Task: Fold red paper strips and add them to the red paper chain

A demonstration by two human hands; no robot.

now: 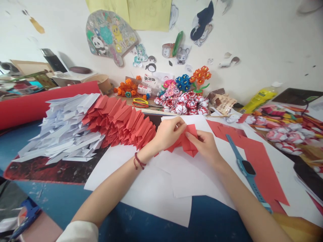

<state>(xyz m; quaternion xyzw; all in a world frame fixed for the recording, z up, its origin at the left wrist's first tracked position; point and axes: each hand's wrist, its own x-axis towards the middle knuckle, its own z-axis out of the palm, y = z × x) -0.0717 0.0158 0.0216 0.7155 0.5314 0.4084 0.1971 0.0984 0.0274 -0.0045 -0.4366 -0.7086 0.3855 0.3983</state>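
A folded piece of red paper (189,145) is held just above white sheets, between both hands. My left hand (169,132) has its fingers closed on the paper's upper left edge. On the paper's right side, my right hand (205,144) pinches it, thumb on the front face. More red paper shows beneath, left of the held piece; whether it is separate I cannot tell. White paper sheets (151,188) lie under my hands. To the left of my left hand, a row of folded red paper pieces (118,119) runs beside a pile of folded white paper pieces (68,131).
A blue watch (248,168) and red paper sheets (267,171) lie to the right. Red-and-white paper flowers (186,102) are heaped behind my hands. A yellow bottle (261,97) leans at the back right. A red roll (32,107) lies at left; a blue-handled tool (29,215) is lower left.
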